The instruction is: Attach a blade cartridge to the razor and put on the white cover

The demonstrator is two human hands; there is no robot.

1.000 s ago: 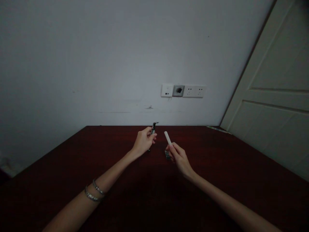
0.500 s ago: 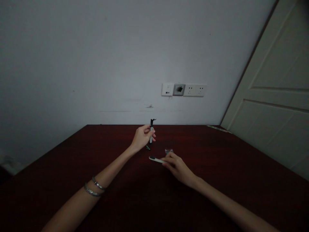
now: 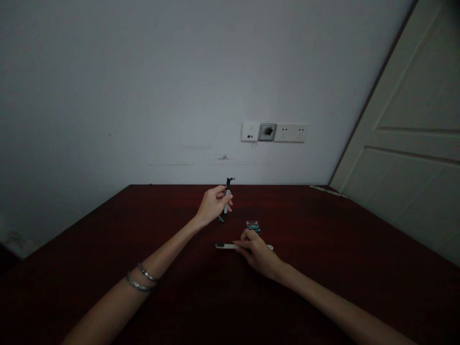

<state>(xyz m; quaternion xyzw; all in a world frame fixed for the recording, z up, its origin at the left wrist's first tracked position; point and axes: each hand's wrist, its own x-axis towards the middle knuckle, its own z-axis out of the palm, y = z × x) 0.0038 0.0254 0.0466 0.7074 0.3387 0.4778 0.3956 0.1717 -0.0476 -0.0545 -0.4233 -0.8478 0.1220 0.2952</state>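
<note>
My left hand [image 3: 212, 203] is closed around the pale handle of a razor [image 3: 227, 195], held upright with its black, angled head at the top. Just below those fingers a small dark-green strip [image 3: 220, 219] lies on the table, partly hidden. My right hand [image 3: 257, 251] pinches a white toothbrush [image 3: 229, 246] with a dark head pointing left. The brush lies level, at or close to the tabletop, and its handle end shows beyond the hand. Right behind my right fingers sits a small clear case [image 3: 253, 225] with teal in it.
The dark red table [image 3: 172, 297] reaches to a pale wall [image 3: 172, 96]. Sockets and a switch plate [image 3: 291, 133] are set in the wall. A white door [image 3: 413, 143] stands at the right, and a thin printed strip [image 3: 327, 191] lies at the table's back right edge.
My right hand has moved slightly left and nearer to me, bringing the toothbrush lower and level. More of the clear case shows. My left hand stays almost still with the razor.
</note>
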